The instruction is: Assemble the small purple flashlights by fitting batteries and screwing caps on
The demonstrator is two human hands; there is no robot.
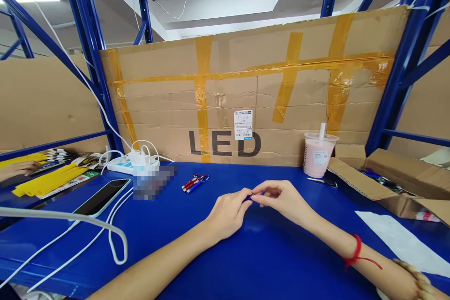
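Note:
Above the middle of the blue tabletop (218, 262), both hands meet at a small dark blue pen-like tube (248, 197), mostly covered by fingers. My left hand (227, 215) is closed around its body. The thumb and fingertips of my right hand (283, 200) pinch its right end. Its exact kind is hard to make out. Behind my left hand lies a little group of red and blue pen-like tubes (195, 183) with metal ends, resembling the held one in colour and size.
At left are a phone (101, 198), white cables and a power strip (123, 165). Another person's hand (21, 170) is by yellow sleeves (52, 179). A pink drink cup (319, 154), dark pen-like item (322, 182), open cardboard box (386, 183) and white paper (401, 239) sit right.

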